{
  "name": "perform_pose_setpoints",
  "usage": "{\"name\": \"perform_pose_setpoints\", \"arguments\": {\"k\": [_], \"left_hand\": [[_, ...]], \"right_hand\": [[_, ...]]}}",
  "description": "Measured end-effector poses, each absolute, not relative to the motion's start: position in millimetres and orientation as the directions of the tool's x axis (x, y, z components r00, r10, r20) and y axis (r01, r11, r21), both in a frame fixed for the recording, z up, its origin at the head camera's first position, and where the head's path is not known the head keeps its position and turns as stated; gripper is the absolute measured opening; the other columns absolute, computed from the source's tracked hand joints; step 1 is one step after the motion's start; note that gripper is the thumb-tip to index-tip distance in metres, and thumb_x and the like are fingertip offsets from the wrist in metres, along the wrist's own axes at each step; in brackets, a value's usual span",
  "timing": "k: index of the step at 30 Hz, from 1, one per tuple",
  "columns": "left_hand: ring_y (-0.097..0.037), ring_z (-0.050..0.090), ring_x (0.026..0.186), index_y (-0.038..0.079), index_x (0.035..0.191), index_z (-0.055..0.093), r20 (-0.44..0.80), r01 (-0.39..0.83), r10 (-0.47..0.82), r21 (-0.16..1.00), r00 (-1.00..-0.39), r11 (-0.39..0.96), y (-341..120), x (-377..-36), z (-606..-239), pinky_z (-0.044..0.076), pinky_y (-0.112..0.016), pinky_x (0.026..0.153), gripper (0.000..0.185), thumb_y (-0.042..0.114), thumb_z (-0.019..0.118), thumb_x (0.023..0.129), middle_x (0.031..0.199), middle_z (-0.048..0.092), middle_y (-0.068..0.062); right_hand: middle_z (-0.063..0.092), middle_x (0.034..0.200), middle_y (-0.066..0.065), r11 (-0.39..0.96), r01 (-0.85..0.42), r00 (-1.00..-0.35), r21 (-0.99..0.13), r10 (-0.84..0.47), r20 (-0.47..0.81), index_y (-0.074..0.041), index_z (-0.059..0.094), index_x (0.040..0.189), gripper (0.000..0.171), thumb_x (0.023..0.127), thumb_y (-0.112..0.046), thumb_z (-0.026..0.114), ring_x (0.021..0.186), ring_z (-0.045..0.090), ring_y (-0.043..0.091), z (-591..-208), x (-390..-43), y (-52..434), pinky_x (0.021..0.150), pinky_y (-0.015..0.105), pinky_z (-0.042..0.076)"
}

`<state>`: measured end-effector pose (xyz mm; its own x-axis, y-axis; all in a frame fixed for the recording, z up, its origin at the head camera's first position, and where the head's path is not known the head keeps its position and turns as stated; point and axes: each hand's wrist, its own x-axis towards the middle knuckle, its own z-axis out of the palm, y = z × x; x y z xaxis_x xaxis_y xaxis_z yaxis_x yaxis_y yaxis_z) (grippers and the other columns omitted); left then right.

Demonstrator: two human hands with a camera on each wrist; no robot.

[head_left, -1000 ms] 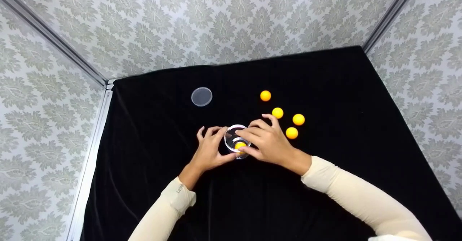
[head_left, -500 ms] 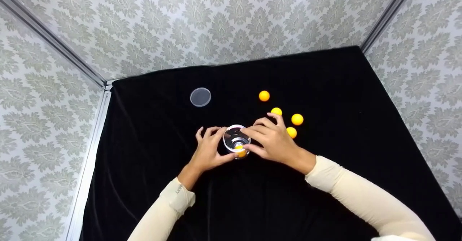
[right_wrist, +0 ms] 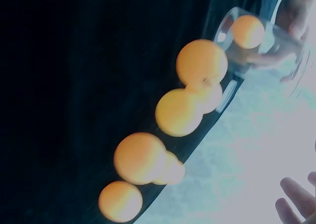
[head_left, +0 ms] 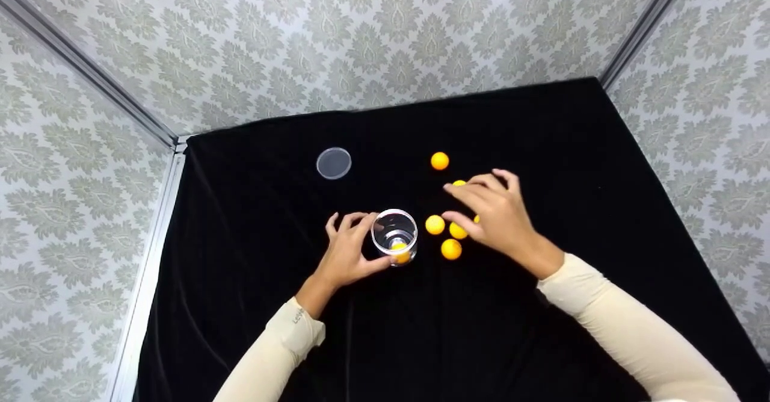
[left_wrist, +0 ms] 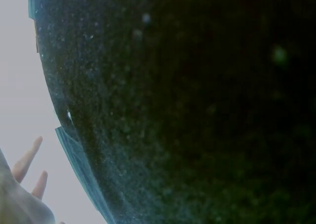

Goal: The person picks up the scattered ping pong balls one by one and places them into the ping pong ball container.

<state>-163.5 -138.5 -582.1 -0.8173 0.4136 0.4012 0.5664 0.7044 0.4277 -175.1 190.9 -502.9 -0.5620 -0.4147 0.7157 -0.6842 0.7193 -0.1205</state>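
Pale patterned wallpaper (head_left: pixel 373 35) surrounds a table spread with black cloth (head_left: pixel 385 342), which we look down on in the head view. Near the middle we see a clear cup (head_left: pixel 391 227). The left hand (head_left: pixel 348 251) is clamped on its left side, thumb at the near edge, fingers toward the far one. Inside the cup, low down, lies an inner orange ball (head_left: pixel 400 256). Six loose orange balls (head_left: pixel 451 249) lie to the right: three grouped just beside the cup, two partly hidden by the right hand (head_left: pixel 498 214), one farther off. That hand hovers over them, thumb and fingers apart; we cannot tell whether its thumb touches one. A clear disc (head_left: pixel 334 163) lies flat, far and left of the cup.

From the left wrist, we get mostly blurred darkness, with pale fingers (left_wrist: pixel 28 159) at the lower left; their grip cannot be made out.

From the right wrist, we see all six loose balls in a slanting line toward the cup at the upper right, and blurred fingertips at the lower right.
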Motion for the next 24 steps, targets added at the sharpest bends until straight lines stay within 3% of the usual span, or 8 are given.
{"name": "perform_pose_setpoints", "arguments": {"k": [9, 17, 24], "left_hand": [[-0.024, 0.053, 0.126, 0.017, 0.141, 0.056, 0.385, 0.56, 0.418, 0.431, -0.823, 0.708, -139, -164, -582, 0.019, -0.074, 0.111, 0.092, 0.071, 0.078, 0.07, 0.123, 0.068, -0.002], [-0.025, 0.054, 0.124, 0.015, 0.139, 0.057, 0.413, 0.577, 0.418, 0.418, -0.809, 0.702, -139, -163, -583, 0.022, -0.076, 0.108, 0.091, 0.07, 0.078, 0.07, 0.124, 0.068, -0.004], [-0.025, 0.054, 0.125, 0.017, 0.139, 0.057, 0.403, 0.57, 0.417, 0.42, -0.815, 0.706, -139, -163, -582, 0.021, -0.075, 0.109, 0.09, 0.071, 0.077, 0.07, 0.126, 0.067, -0.004]], "right_hand": [[0.078, 0.106, 0.003, 0.775, -0.615, -0.612, -0.146, -0.352, 0.708, -0.018, 0.071, 0.13, 0.049, 0.089, -0.044, 0.077, 0.1, 0.067, 0.029, -510, -186, 228, 0.103, 0.061, 0.035], [0.078, 0.108, 0.005, 0.814, -0.559, -0.63, -0.158, -0.294, 0.719, -0.019, 0.071, 0.13, 0.051, 0.084, -0.038, 0.083, 0.098, 0.067, 0.03, -519, -195, 248, 0.102, 0.061, 0.035], [0.078, 0.109, 0.004, 0.838, -0.523, -0.664, -0.156, -0.286, 0.691, -0.02, 0.071, 0.129, 0.049, 0.086, -0.04, 0.081, 0.097, 0.066, 0.03, -534, -200, 259, 0.1, 0.062, 0.036]]}}
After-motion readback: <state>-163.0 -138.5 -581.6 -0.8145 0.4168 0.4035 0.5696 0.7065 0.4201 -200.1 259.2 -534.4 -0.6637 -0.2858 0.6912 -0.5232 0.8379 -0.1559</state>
